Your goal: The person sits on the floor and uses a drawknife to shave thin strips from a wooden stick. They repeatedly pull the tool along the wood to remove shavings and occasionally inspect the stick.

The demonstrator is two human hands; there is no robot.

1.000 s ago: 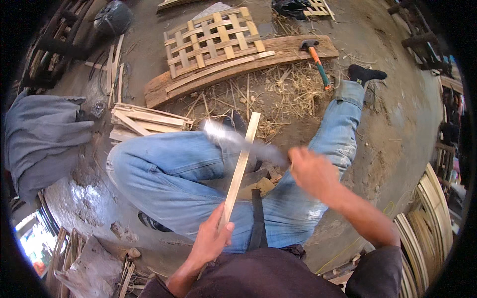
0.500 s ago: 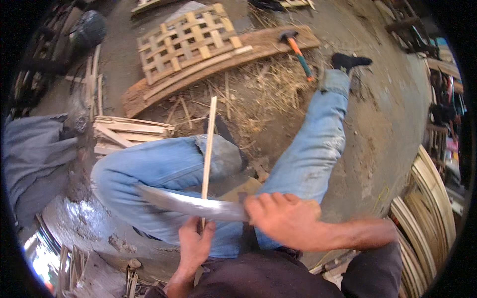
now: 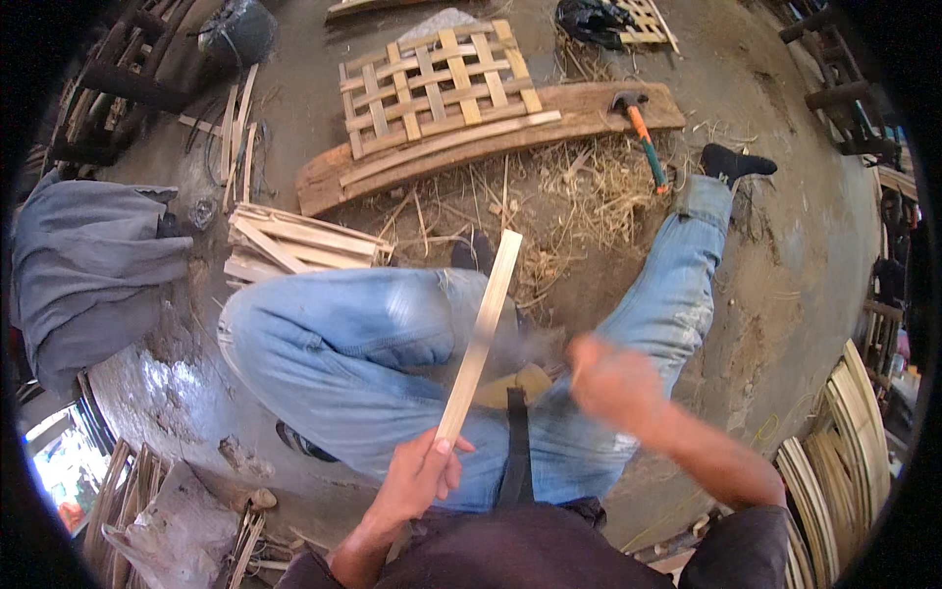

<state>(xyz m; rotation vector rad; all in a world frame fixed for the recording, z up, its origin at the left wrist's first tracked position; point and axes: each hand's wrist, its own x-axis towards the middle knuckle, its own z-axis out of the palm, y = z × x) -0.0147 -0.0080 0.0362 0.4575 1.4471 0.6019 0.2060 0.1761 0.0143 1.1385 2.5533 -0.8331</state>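
Note:
My left hand [image 3: 417,476] grips the lower end of a flat pale bamboo strip [image 3: 478,353], thumb on its face. The strip slants up and to the right over my bent leg. My right hand [image 3: 618,385] is closed and blurred by motion, right of the strip. A smeared grey streak of the knife [image 3: 530,348] runs from it toward the strip; its handle is hidden in the fist. Whether the blade touches the strip I cannot tell. A dark strap [image 3: 517,447] hangs between my legs, below a yellowish piece [image 3: 530,380].
Ahead, a woven slat panel [image 3: 442,83] rests against a wooden plank [image 3: 324,185], with an orange-and-green hammer [image 3: 643,137] on its right end. Shavings [image 3: 559,211] litter the floor. Cut strips [image 3: 304,240] are piled left, near a grey cloth [image 3: 88,275]. Curved strips [image 3: 854,412] stand right.
The strip now shows its broad face and leans further right. My right hand has moved up and right with the knife, whose blade was plainly seen lying across the strip before. The view has shifted.

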